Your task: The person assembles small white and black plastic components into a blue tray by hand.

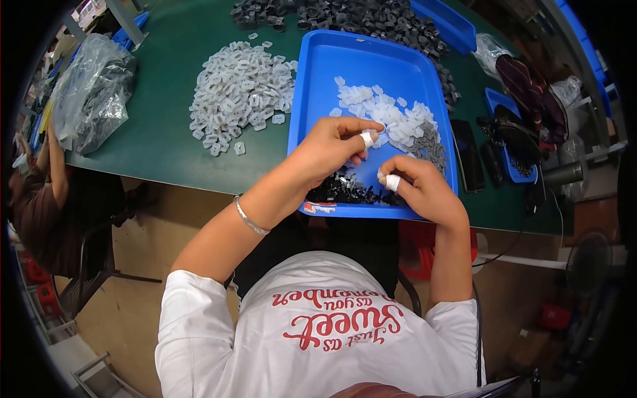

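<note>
Head view: The blue tray (pixel 338 56) sits on the green table (pixel 159 86). The left hand (pixel 332 146) is over the tray's middle, and the right hand (pixel 428 189) over its near right part; the two are apart from each other. On each, thumb and forefinger are drawn close at the tips; whether either grips a part cannot be told. White wrap is noted on both thumbs.

Inside the tray, translucent white pieces (pixel 391 119) lie from centre to right, small grey parts (pixel 432 147) against the right side, and black parts (pixel 345 190) (individual shapes unclear) along the near edge. Left of the tray is a heap of pale pieces (pixel 235 93); beyond it, dark parts (pixel 378 20). A phone (pixel 468 156) lies just right of the tray.
</note>
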The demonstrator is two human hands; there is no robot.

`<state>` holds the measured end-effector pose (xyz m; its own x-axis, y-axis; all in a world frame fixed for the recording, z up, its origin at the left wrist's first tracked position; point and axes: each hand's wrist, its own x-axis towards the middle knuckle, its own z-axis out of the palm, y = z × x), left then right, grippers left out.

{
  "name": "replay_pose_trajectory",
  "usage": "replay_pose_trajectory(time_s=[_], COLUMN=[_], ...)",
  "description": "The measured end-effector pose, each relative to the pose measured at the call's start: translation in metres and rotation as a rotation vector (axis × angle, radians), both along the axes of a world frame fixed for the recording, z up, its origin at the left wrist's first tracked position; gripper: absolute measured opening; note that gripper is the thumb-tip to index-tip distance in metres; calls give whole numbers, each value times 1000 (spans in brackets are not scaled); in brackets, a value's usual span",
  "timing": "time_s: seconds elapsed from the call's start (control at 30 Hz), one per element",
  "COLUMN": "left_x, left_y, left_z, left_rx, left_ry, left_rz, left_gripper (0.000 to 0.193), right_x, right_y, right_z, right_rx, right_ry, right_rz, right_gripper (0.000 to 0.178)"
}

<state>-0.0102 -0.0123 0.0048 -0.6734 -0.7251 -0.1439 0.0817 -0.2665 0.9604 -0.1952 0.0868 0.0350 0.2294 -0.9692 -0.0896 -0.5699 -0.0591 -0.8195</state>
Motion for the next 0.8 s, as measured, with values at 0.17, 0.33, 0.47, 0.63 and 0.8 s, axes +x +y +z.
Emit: replay_pose_trajectory(time_s=[0.17, 0.33, 0.47, 0.63, 0.8], left_x=[0, 1, 1, -1, 0], left_y=[2, 0, 2, 1, 3], left_z=[3, 0, 3, -5, 3], left_rx=[41, 210, 161, 8, -11], left_ry=[2, 54, 66, 83, -13], left_rz=[-12, -33, -22, 48, 34], left_gripper=[27, 31, 32, 35, 36], right_x=[4, 7, 11, 18, 22], right_y=[-7, -17, -20, -20, -19], right_z=[3, -3, -6, -6, -5], right_rx=[99, 7, -27, -45, -107], right_ry=[-454, -480, -481, -509, -439], right_rz=[-161, -236, -304, -326, -333], right_gripper=[13, 13, 13, 13, 13])
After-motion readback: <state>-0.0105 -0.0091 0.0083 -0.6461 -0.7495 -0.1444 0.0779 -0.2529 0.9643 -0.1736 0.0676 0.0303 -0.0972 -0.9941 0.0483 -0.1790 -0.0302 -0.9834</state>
